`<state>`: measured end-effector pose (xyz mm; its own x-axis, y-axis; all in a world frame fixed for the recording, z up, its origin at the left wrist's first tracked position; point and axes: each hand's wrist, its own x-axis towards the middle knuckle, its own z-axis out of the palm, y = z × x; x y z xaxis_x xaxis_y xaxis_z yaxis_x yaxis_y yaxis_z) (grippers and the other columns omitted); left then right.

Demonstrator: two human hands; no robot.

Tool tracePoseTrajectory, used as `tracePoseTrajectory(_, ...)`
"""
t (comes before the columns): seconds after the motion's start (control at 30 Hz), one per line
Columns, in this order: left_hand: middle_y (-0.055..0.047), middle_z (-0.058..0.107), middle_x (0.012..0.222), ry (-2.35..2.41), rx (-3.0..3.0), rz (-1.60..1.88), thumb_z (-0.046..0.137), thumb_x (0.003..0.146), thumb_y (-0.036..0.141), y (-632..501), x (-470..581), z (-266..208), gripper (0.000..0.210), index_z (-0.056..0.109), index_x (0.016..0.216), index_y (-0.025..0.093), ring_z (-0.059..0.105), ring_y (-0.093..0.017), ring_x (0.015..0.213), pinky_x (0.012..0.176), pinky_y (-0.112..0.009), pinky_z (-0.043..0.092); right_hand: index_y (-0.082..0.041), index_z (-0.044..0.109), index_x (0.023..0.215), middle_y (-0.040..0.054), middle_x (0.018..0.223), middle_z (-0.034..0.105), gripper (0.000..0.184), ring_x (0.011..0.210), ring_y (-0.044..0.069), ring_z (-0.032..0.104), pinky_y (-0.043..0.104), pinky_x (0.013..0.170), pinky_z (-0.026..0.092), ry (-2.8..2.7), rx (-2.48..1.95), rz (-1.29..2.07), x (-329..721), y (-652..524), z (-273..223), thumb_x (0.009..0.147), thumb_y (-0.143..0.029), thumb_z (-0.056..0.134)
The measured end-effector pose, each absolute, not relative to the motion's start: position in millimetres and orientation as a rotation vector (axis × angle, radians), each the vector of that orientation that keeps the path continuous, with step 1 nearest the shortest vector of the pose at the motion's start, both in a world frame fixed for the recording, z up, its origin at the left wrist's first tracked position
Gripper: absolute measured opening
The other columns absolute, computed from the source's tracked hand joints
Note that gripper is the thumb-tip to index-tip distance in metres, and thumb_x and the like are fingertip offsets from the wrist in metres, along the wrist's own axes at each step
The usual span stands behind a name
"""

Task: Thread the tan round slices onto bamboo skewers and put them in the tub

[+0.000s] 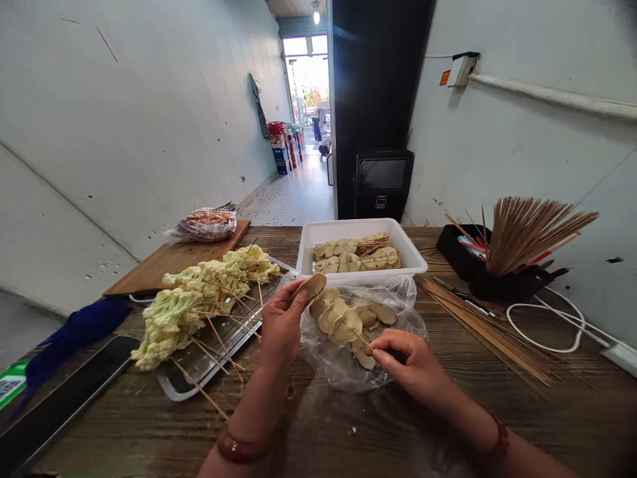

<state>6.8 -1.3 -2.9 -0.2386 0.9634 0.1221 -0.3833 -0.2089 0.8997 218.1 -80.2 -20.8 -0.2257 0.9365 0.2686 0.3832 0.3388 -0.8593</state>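
Observation:
My left hand pinches a thin, pale round slice that looks like potato. My right hand grips the end of a bamboo skewer, which carries several overlapping slices. The skewer's far tip reaches the slice in my left hand; whether it passes through is hard to tell. Below the hands lies a clear plastic bag with loose slices on it. Behind it, a white plastic tub holds several finished-looking skewers of slices.
On the left, skewered cauliflower lies on a metal tray, near a wooden board bearing a bagged bundle. Loose skewers and a black holder packed with sticks are at right, beside a white cable.

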Motion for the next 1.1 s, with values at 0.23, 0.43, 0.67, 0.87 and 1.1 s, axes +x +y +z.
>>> tracePoseTrajectory(0.23, -0.004, 0.076, 0.087, 0.866, 0.746, 1.654, 0.089, 0.055, 0.029, 1.7, 3.1, -3.2, 0.037, 0.073, 0.085, 0.017, 0.07, -0.017, 0.081, 0.083, -0.031, 0.054, -0.016, 0.073, 0.077, 0.0042, 0.073, 0.07, 0.019, 0.067, 0.014, 0.062, 0.023, 0.063, 0.046, -1.781, -1.154, 0.858, 219.5, -81.2, -21.6, 0.085, -0.015, 0.056)
tracePoseTrajectory(0.43, -0.004, 0.076, 0.09, 0.859, 0.76, 1.663, 0.088, 0.056, 0.029, 1.8, 2.2, -4.0, 0.037, 0.072, 0.087, 0.017, 0.07, -0.018, 0.084, 0.086, -0.033, 0.053, -0.017, 0.074, 0.076, 0.0041, 0.072, 0.07, 0.019, 0.065, 0.014, 0.062, 0.023, 0.061, 0.046, -1.776, -1.169, 0.854, 219.4, -81.9, -22.0, 0.085, -0.017, 0.056)
tracePoseTrajectory(0.67, -0.004, 0.076, 0.088, 0.916, 0.811, 1.691, 0.087, 0.058, 0.03, -0.2, 4.3, -1.4, 0.036, 0.073, 0.088, 0.016, 0.07, -0.017, 0.082, 0.083, -0.031, 0.053, -0.016, 0.072, 0.074, 0.0041, 0.07, 0.069, 0.019, 0.065, 0.015, 0.062, 0.025, 0.061, 0.046, -1.794, -1.192, 0.838, 218.5, -81.6, -19.4, 0.085, -0.018, 0.057)
tracePoseTrajectory(0.87, -0.005, 0.076, 0.09, 0.98, 0.938, 1.691, 0.084, 0.064, 0.031, -0.4, 5.7, -5.1, 0.033, 0.074, 0.091, 0.016, 0.069, -0.017, 0.085, 0.086, -0.031, 0.052, -0.017, 0.073, 0.075, 0.0045, 0.073, 0.071, 0.02, 0.067, 0.015, 0.064, 0.025, 0.064, 0.047, -1.783, -1.202, 0.858, 218.5, -81.4, -20.1, 0.084, -0.016, 0.055)
tracePoseTrajectory(1.1, -0.005, 0.076, 0.089, 0.968, 0.923, 1.652, 0.084, 0.063, 0.031, -1.2, 7.9, -5.8, 0.033, 0.074, 0.09, 0.016, 0.069, -0.018, 0.085, 0.084, -0.03, 0.052, -0.016, 0.072, 0.075, 0.0037, 0.07, 0.07, 0.019, 0.065, 0.014, 0.062, 0.024, 0.062, 0.047, -1.766, -1.191, 0.854, 218.6, -80.4, -19.8, 0.085, -0.018, 0.056)
